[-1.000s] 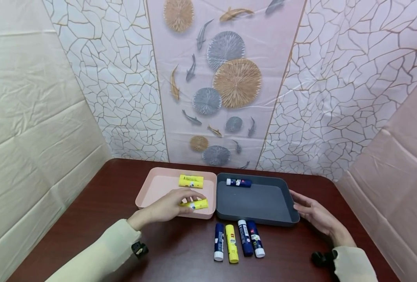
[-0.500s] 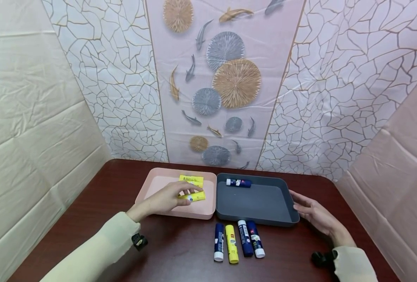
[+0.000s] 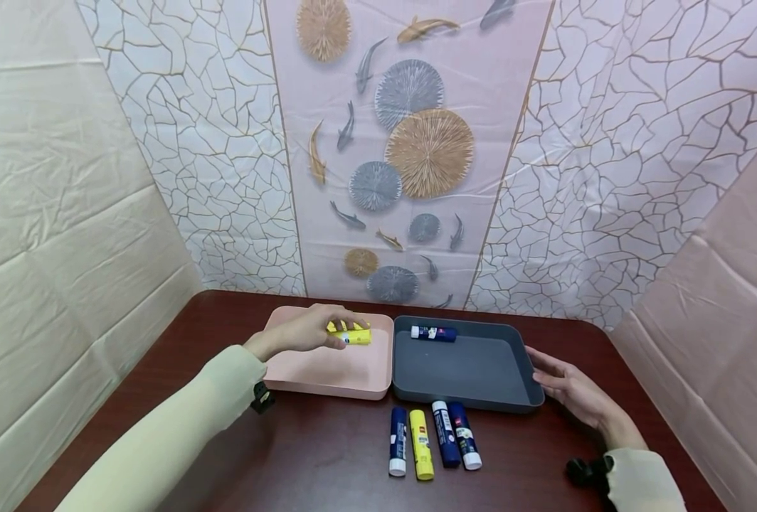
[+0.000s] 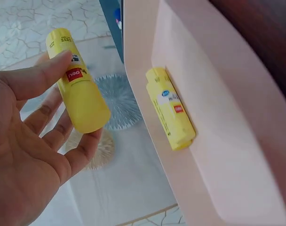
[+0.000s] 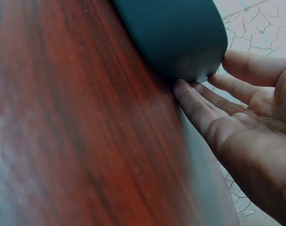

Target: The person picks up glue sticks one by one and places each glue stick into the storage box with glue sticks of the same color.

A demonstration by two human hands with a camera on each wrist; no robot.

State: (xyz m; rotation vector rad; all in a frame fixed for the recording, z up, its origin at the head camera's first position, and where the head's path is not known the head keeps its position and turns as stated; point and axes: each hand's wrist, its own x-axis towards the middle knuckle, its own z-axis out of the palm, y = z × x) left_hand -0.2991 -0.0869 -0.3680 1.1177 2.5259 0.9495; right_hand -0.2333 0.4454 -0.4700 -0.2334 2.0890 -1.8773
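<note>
Yellow, cylindrical plastic glue stick point(image 3: 358, 337) held above the far part of the shallow pink plastic tray point(image 3: 327, 370).
Head view: the left hand point(image 3: 311, 328) grasps that stick; room to move lies toward the pink tray's near side. The shallow dark-grey plastic tray point(image 3: 468, 370) adjoins its right edge. On the desk point(image 3: 327, 455), in front and right of the pink tray, loose cylinders such as the dark-blue, white-capped glue stick point(image 3: 398, 441) could roll if a sleeve brushed them. Left wrist view: thumb and fingers grip the stick; dropped too close to the yellow stick inside the pink tray point(image 4: 171, 110), it might bounce or roll. Right wrist view: the right hand point(image 5: 249, 125) grasps nothing, extended fingers touching the grey tray; pushing could shift both trays.
</note>
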